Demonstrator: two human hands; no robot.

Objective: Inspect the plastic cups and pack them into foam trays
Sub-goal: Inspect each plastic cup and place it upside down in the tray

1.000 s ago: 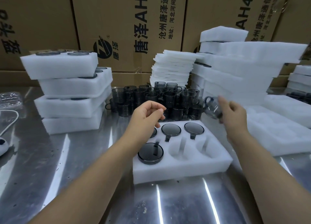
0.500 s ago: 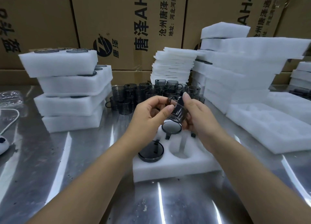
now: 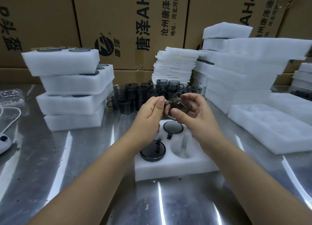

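Centre frame: smoky grey translucent plastic cup (image 3: 175, 106) pinched between left hand (image 3: 150, 111) and right hand (image 3: 194, 114), axis apparently tilted. White foam tray (image 3: 168, 170) directly below; empty well (image 3: 181, 148) nearer right hand

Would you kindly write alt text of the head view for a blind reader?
The left hand and right hand hold a smoky plastic cup above a partly filled foam tray on a steel table. Loose cups and foam stacks stand behind.
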